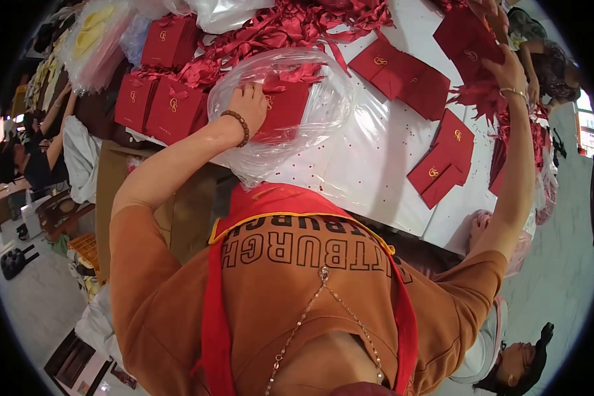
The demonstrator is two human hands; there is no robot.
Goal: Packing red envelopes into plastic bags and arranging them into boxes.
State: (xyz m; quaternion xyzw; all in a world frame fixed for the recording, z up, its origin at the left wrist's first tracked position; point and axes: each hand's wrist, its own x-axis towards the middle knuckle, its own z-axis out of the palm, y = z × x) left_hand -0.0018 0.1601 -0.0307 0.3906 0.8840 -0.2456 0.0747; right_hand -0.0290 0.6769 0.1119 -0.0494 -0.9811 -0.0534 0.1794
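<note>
A clear plastic bag (336,109) lies in front of me with a stack of red paper gift bags (285,109) inside it. My left hand (249,105) is at the left side of that stack, its fingers bent over the edge; the thumb is hidden. Far to the right, my right arm stretches out and my right hand (507,69) grips the edge of a red gift bag bundle (465,49) with dark red ribbons hanging below. Another hand (492,16) shows just beyond it, possibly a co-worker's.
Stacks of red gift bags (175,112) stand at the left. A heap of red ribbons (290,30) spreads along the back. More flat red bags (402,76) and a small pile (445,158) lie on the white table (369,171). An open cardboard box (115,175) is below the table's left edge.
</note>
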